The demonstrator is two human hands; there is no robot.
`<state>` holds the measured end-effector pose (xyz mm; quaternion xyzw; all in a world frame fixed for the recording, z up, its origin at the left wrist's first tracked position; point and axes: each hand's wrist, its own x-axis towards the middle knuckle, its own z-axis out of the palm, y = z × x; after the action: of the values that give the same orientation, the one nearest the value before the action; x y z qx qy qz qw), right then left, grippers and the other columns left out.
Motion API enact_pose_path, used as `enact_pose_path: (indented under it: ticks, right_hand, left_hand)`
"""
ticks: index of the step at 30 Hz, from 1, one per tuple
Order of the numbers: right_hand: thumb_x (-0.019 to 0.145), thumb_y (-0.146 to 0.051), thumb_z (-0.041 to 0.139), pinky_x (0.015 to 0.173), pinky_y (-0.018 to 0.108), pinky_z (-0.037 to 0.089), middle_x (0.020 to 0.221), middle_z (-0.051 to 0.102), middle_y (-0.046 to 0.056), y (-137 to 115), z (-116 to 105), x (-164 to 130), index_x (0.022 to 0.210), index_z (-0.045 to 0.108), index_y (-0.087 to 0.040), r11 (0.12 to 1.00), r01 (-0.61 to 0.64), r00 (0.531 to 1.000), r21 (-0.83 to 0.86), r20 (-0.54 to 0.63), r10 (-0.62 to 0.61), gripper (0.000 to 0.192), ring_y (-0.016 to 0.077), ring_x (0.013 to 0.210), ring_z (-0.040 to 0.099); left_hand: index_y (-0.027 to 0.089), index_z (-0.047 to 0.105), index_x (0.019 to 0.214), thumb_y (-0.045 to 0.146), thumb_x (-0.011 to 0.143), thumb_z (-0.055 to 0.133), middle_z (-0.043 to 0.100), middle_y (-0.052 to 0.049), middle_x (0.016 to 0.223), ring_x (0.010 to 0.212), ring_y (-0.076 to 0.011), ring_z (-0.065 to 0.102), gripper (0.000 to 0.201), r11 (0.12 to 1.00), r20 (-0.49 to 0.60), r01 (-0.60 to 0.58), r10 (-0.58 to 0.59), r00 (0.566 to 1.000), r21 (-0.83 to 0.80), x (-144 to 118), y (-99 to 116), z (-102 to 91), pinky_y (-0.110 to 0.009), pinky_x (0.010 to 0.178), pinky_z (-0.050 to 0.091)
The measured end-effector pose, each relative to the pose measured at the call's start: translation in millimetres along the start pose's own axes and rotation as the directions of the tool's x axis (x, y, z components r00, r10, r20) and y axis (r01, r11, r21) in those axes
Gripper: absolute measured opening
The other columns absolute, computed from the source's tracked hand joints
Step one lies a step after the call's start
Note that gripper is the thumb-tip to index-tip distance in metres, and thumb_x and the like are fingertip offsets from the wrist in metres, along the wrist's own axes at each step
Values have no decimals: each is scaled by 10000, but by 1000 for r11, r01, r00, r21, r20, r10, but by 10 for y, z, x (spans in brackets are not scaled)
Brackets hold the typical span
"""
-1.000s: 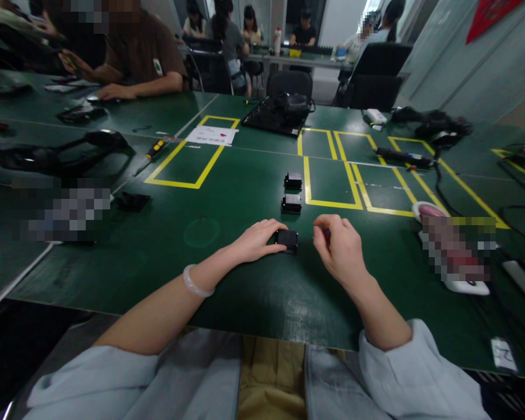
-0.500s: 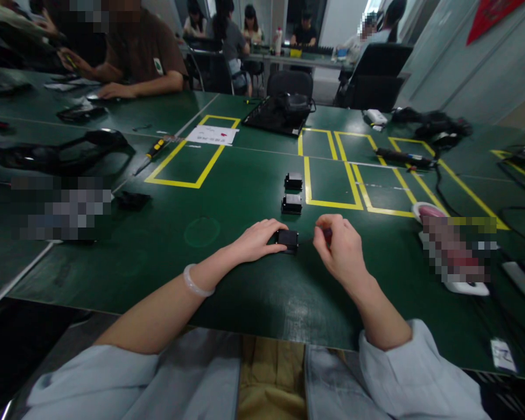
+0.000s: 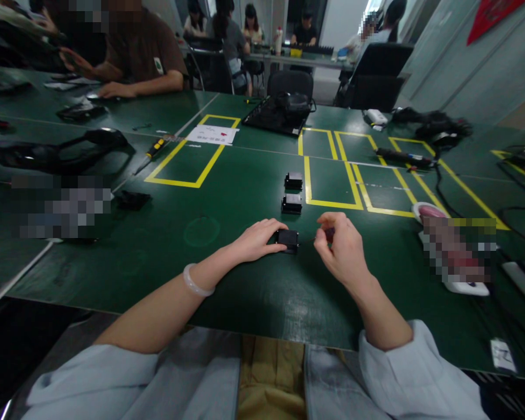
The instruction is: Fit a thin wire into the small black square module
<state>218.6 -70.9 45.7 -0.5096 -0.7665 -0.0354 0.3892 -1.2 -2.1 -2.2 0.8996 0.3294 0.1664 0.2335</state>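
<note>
Three small black modules sit in a row on the green table (image 3: 227, 291); the left hand (image 3: 256, 240) pins the nearest black module (image 3: 287, 239) steady, while the right hand (image 3: 341, 248), fingers pinched narrow, grips a small reddish tool (image 3: 329, 234) just beside it.

Pale blue sleeves (image 3: 420, 373) pushed up, pale bangle (image 3: 194, 283) on left wrist.

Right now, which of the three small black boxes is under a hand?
The nearest black box: the left hand rests on it. The middle box and far box sit untouched beyond it.
</note>
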Motion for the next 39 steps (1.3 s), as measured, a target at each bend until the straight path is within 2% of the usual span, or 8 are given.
enact_pose_path:
  ticks: [7, 11, 16, 24, 26, 31, 37, 39]
  right_hand:
    - [903, -322, 531, 649, 309, 415, 763, 601, 23, 11, -2, -2, 943, 511, -212, 999, 9, 1000, -50, 27, -7, 119, 161, 640, 506]
    - [911, -259, 501, 635, 294, 412, 733, 592, 14, 10, 13, 8, 948, 516, -210, 999, 23, 1000, -38, 9, -23, 63, 155, 624, 504]
    - [867, -192, 473, 665, 317, 435, 732, 579, 7, -9, 1, 10, 1016, 501, -211, 999, 40, 999, -15, 29, -39, 152, 169, 654, 535]
    - [912, -312, 519, 651, 308, 417, 718, 587, 3, 11, -3, 3, 922, 515, -227, 999, 34, 999, -39, 33, -32, 86, 154, 614, 506]
    - [912, -268, 494, 655, 311, 418, 722, 591, 6, 14, 6, 3, 961, 521, -222, 999, 31, 999, -28, 21, -30, 73, 159, 624, 514]
    - [872, -197, 471, 679, 323, 439, 780, 603, 20, -8, 6, 5, 1071, 490, -204, 999, 40, 999, -5, 24, -39, 200, 179, 684, 543]
    - [906, -333, 535, 639, 306, 407, 731, 609, 9, 10, 6, 2, 945, 521, -223, 998, 40, 999, -56, 12, -39, 117, 161, 622, 511]
    - [912, -317, 520, 633, 303, 399, 709, 605, 5, 16, 12, 1, 926, 529, -223, 998, 29, 1000, -50, 11, -28, 95, 158, 610, 502]
  left_hand:
    - [208, 548, 1172, 437, 893, 607, 604, -77, 1116, 1023, -244, 563, 365, 1000, 5, 2, -2, 1000, 5, 1, 6, -12, -360, 875, 446]
    - [207, 543, 1178, 439, 897, 601, 600, -81, 1122, 1030, -247, 563, 368, 1000, 10, 0, 0, 1000, 13, 0, 7, -19, -360, 873, 447]
    - [204, 543, 1172, 441, 896, 601, 604, -80, 1109, 1020, -246, 565, 368, 1000, 9, 2, -2, 1000, 2, 0, 5, -15, -360, 867, 449]
    - [209, 546, 1182, 440, 896, 599, 605, -80, 1109, 1028, -248, 564, 372, 1000, -2, -3, 3, 1000, -22, -5, 2, -12, -366, 878, 447]
    - [211, 550, 1174, 443, 895, 599, 605, -81, 1115, 1032, -249, 564, 367, 1000, -1, 0, 0, 1000, -22, -4, 0, -10, -367, 878, 447]
    - [212, 544, 1179, 440, 894, 601, 606, -79, 1112, 1031, -248, 566, 369, 1000, -2, 0, 0, 1000, -10, -3, -5, -4, -366, 876, 447]
    - [207, 549, 1184, 442, 894, 599, 605, -84, 1118, 1025, -247, 567, 376, 1000, 3, 2, -2, 1000, -8, 0, 4, -14, -365, 874, 449]
    - [209, 552, 1184, 447, 895, 596, 606, -84, 1115, 1025, -248, 566, 377, 1000, 4, -1, 1, 1000, -9, 0, 3, -15, -369, 879, 448]
